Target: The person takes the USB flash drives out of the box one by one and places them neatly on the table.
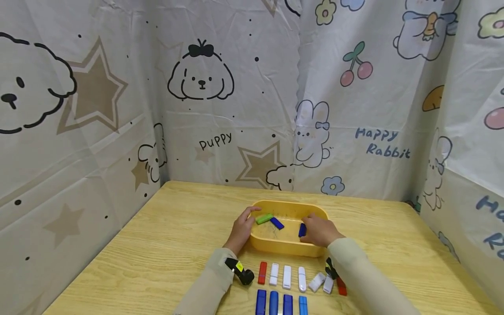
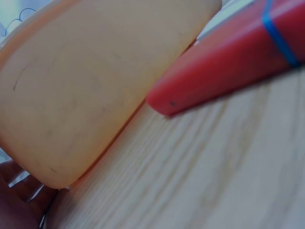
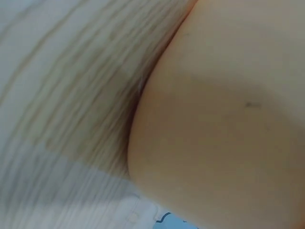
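A yellow oval tray (image 1: pixel 275 246) sits mid-table in the head view. My left hand (image 1: pixel 245 222) holds its left end, thumb over the rim. Inside lie a green stick (image 1: pixel 264 218) and a blue stick (image 1: pixel 277 223). My right hand (image 1: pixel 310 226) reaches in from the right and pinches a dark blue stick (image 1: pixel 302 230) low over the tray floor. The left wrist view shows the tray's outer wall (image 2: pixel 95 86) close up, with a red stick (image 2: pixel 228 62) beside it. In the right wrist view, the tray wall (image 3: pixel 224 119) fills most of the frame.
On the wooden table (image 1: pixel 165 245), in front of the tray, lies a row of sticks: a red stick (image 1: pixel 262 272), several white sticks (image 1: pixel 287 277) and another red one (image 1: pixel 341 287). Several blue sticks (image 1: pixel 273 302) lie nearer me. Printed curtains (image 1: pixel 197 109) enclose the table.
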The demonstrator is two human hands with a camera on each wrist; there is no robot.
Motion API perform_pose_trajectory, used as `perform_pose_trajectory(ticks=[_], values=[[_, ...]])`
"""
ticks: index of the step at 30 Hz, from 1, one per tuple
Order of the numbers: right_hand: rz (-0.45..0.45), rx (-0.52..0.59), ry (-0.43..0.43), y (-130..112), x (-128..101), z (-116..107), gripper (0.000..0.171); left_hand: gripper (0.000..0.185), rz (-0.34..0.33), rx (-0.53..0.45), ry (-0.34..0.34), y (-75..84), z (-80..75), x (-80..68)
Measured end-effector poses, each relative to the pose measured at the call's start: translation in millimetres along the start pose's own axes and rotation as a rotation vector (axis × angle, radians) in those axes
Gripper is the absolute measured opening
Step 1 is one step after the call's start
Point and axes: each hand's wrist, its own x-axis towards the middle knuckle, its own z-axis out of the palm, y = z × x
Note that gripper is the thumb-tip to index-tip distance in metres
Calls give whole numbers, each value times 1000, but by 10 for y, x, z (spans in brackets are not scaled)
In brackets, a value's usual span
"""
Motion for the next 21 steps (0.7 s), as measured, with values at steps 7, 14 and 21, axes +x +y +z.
perform_pose_trajectory(ticks=[7,14,21], values=[[-47,12,-1,21,19,32,34,36,-14,-2,2,-14,7,3],[-39,26,9,24,11,60,41,36,-13,9,3,-27,6,-21],[-5,67,16,28,38,62,40,36,-3,14,3,-12,-4,-3]])
